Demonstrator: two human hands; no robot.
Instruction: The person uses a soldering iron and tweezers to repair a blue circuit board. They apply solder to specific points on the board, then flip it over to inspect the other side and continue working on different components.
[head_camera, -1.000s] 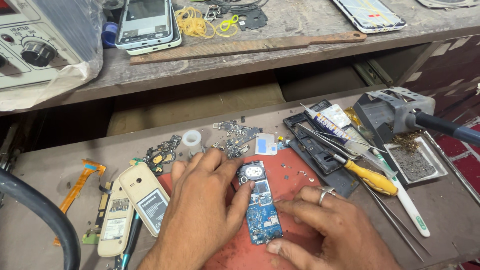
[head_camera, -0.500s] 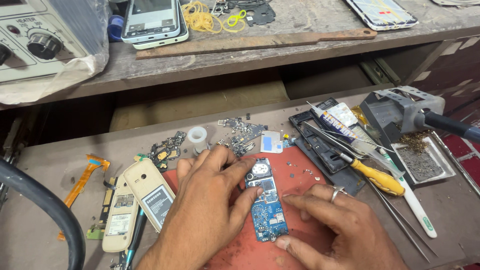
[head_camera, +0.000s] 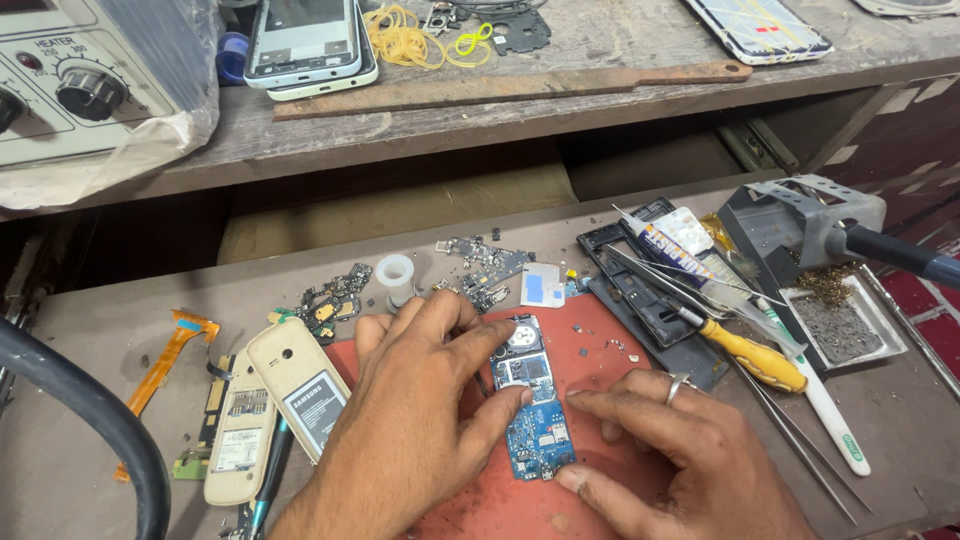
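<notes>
At the far left of the surface (head_camera: 80, 330) an orange flex ribbon (head_camera: 165, 352) lies beside a cream phone shell (head_camera: 236, 438), and next to it a phone battery (head_camera: 298, 385) rests at a slant. The left hand (head_camera: 400, 440) lies over the red work mat (head_camera: 600, 340), its fingers (head_camera: 470, 335) spread open, thumb and forefinger touching the left edge of the blue circuit board (head_camera: 533, 400), which lies flat at the middle of the mat. The right hand (head_camera: 670, 450), a ring on one finger, rests just right of the board, its fingers loosely stretched toward the board's lower right edge and gripping nothing. I judge the board is being steadied and positioned; doing this well means pressing only on its edges, keeping fingertips off the small components, and holding it flat so it does not slide on the mat. Further right a yellow-handled screwdriver (head_camera: 752, 355), tweezers (head_camera: 800, 455) and a white pen-like tool (head_camera: 828, 418) lie near a grey stand (head_camera: 790, 215)
</notes>
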